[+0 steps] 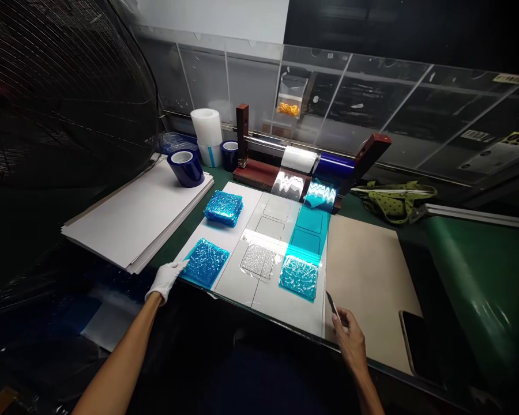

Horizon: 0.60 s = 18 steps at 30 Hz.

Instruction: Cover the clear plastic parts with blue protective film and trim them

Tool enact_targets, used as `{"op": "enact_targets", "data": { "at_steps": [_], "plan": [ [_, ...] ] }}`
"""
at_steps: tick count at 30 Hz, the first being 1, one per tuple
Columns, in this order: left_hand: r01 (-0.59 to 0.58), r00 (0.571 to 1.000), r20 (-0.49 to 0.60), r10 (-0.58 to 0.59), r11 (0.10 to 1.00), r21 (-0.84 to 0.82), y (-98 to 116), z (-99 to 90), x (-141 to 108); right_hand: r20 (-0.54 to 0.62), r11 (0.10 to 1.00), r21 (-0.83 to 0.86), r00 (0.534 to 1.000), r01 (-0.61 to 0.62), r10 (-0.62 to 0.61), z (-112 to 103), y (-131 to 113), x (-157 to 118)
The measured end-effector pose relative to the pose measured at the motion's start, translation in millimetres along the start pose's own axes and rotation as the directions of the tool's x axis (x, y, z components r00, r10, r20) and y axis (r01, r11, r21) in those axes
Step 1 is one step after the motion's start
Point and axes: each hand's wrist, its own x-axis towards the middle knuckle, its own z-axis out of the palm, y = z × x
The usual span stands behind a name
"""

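Note:
My left hand [166, 279], in a white glove, has its fingertips at the left edge of a blue film-covered square [206, 263]; whether it grips it I cannot tell. Bare, my right hand [349, 337] is closed on a thin dark blade [331, 304] near the board's right front edge. A stack of blue squares [224, 208] sits behind the first one. Clear film with a crinkled square [258, 260] lies mid-board, and to its right is a teal crinkled square [298, 277] at the end of a teal film strip [307, 230].
A wooden stand [259, 174] holds a clear roll [300, 159] and a blue roll [335, 166]. White sheets [134, 213] bear a blue tape roll [185, 168] at left. A large fan [69, 86] looms upper left. A phone [419, 346] lies right.

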Motion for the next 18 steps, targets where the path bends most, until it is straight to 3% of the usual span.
{"op": "enact_targets", "data": {
  "at_steps": [3, 6, 8, 10, 12, 14, 15, 17, 18],
  "plan": [
    [0.058, 0.984, -0.171, -0.038, 0.991, 0.117, -1.0, -1.7, 3.0, -0.101, 0.991, -0.097, 0.992, -0.09, 0.08, -6.5, 9.3, 11.6],
    [0.151, 0.915, -0.4, -0.053, 0.964, 0.219, 3.7, -5.7, -3.4, -0.161, 0.978, -0.147, 0.979, -0.148, 0.124, -13.8, 14.5, 26.4],
    [0.169, 0.88, -0.475, -0.032, 0.954, 0.248, 12.1, -5.2, -14.9, -0.181, 0.976, -0.16, 0.976, -0.15, 0.121, -16.7, 15.1, 34.4],
    [0.129, 0.878, -0.478, 0.015, 0.955, 0.267, 23.4, 2.0, -31.0, -0.208, 0.977, -0.167, 0.973, -0.135, 0.098, -18.7, 12.9, 38.3],
    [0.033, 0.899, -0.428, 0.092, 0.961, 0.276, 34.9, 18.5, -48.2, -0.249, 0.977, -0.178, 0.966, -0.119, 0.073, -21.7, 7.5, 38.7],
    [-0.074, 0.922, -0.349, 0.165, 0.963, 0.259, 44.8, 45.8, -64.5, -0.272, 0.978, -0.183, 0.961, -0.1, 0.047, -28.9, -2.8, 37.9],
    [-0.126, 0.945, -0.279, 0.171, 0.977, 0.173, 49.5, 63.2, -72.7, -0.27, 0.98, -0.18, 0.962, -0.082, 0.031, -35.3, -10.1, 38.1],
    [-0.12, 0.993, -0.016, 0.119, 0.985, -0.121, 59.8, 102.9, -91.3, -0.255, 0.986, -0.163, 0.967, -0.032, -0.01, -55.8, -28.3, 40.4],
    [-0.11, 0.987, 0.097, 0.126, 0.981, -0.159, 65.9, 123.3, -102.5, -0.257, 0.988, -0.153, 0.966, -0.002, -0.038, -70.4, -38.2, 43.1]
  ]
}}
